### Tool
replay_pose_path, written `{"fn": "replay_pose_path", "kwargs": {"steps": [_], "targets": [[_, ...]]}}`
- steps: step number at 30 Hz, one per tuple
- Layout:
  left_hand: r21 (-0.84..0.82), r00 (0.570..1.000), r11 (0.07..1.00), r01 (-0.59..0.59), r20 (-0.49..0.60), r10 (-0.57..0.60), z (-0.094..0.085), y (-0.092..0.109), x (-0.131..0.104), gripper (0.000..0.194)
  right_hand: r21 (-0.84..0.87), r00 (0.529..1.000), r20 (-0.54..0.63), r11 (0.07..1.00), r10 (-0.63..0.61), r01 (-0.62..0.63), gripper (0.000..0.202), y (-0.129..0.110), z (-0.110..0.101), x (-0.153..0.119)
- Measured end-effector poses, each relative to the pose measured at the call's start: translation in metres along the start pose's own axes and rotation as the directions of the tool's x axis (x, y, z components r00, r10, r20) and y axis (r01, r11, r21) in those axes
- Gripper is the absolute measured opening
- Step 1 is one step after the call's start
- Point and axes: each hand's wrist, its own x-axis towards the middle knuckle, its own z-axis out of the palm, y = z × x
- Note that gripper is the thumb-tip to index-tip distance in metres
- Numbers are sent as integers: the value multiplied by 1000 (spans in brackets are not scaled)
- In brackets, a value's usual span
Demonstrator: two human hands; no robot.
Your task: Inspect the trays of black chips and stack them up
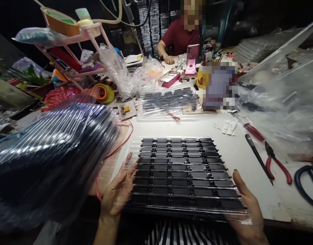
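A clear plastic tray (pixel 183 170) with rows of black parts lies tilted at the table's near edge. My left hand (pixel 118 189) grips its left side, with the fingers partly seen through the clear plastic. At the right side, my right hand (pixel 248 204) holds the tray's near corner, thumb up along the edge and the other fingers under it. Beyond it, on the white surface, lies another clear tray (pixel 169 98) of dark parts with a small red-handled item on it. To the left rises a large stack of clear trays (pixel 51 146).
On the right lie a screwdriver (pixel 253 132), a black pen-like tool (pixel 258 158), red-handled pliers (pixel 276 163) and dark-handled scissors (pixel 309 183). A pink rack (pixel 69 44) stands at the back left. A person (pixel 180 37) sits across the table behind a phone (pixel 192 54).
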Motion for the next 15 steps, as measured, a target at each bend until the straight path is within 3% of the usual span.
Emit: {"fn": "replay_pose_path", "kwargs": {"steps": [4, 11, 15], "targets": [[-22, 997, 1000, -16, 73, 17, -2, -2, -1, 56, 7, 997, 32, 998, 64, -64, 26, 0, -4, 0], [-109, 973, 994, 5, 229, 21, -6, -2, -1, 62, 77, 999, 31, 997, -24, 22, 17, 2, -3, -1], [-110, 977, 994, 16, 211, 8, -12, -4, -3, 60, 102, 998, 39, 994, -43, 38, 18, 4, -3, -1]]}}
